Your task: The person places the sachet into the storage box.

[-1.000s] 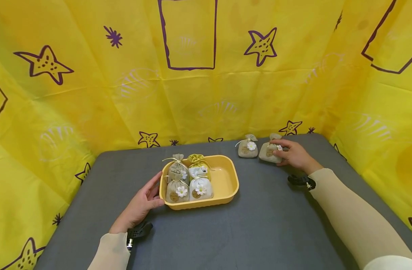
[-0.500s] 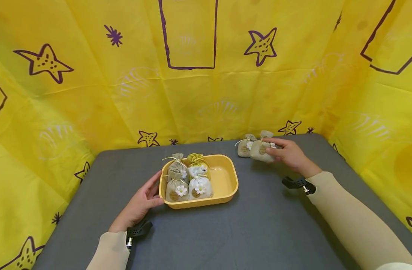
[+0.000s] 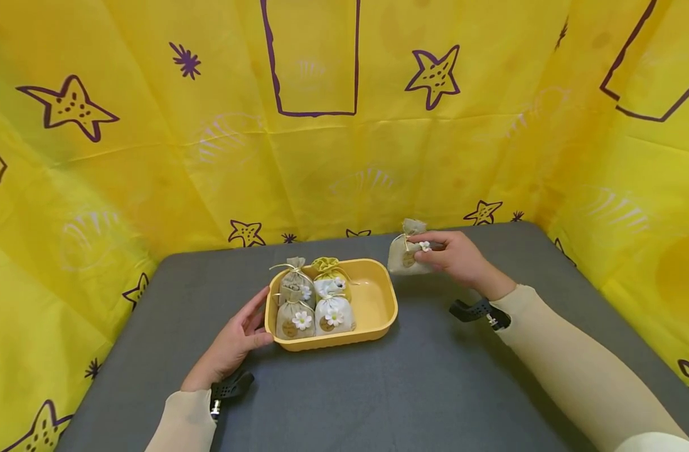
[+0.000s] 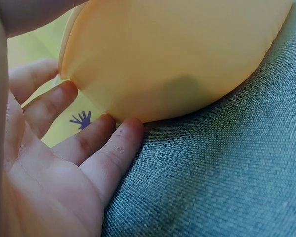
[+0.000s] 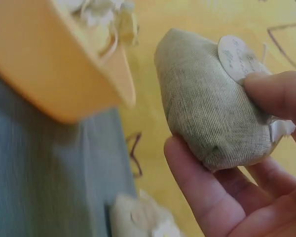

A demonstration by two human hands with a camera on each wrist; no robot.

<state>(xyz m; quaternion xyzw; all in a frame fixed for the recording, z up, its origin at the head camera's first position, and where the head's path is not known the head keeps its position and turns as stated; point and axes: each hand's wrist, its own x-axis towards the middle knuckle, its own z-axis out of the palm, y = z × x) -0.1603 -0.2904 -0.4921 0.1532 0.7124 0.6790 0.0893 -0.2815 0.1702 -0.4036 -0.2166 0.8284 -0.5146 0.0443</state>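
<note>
My right hand pinches a beige drawstring sachet with a white flower, holding it beside the back right corner of the yellow tub. In the right wrist view the thumb lies by the sachet's round tag, fingers underneath. Another beige sachet shows low in that view; in the head view it is hidden. My left hand rests against the tub's left end, fingertips touching its outer wall. In the tub's left part stand beige sachets, a white one and a yellow-topped one.
The tub's right part shows bare floor. A grey cloth covers the table. Yellow curtains with purple starfish drawings rise close behind and at both sides of the table.
My right hand has lifted the beige sachet and carried it left towards the tub, passing in front of the other loose sachet. My left hand has stayed at the tub's end.
</note>
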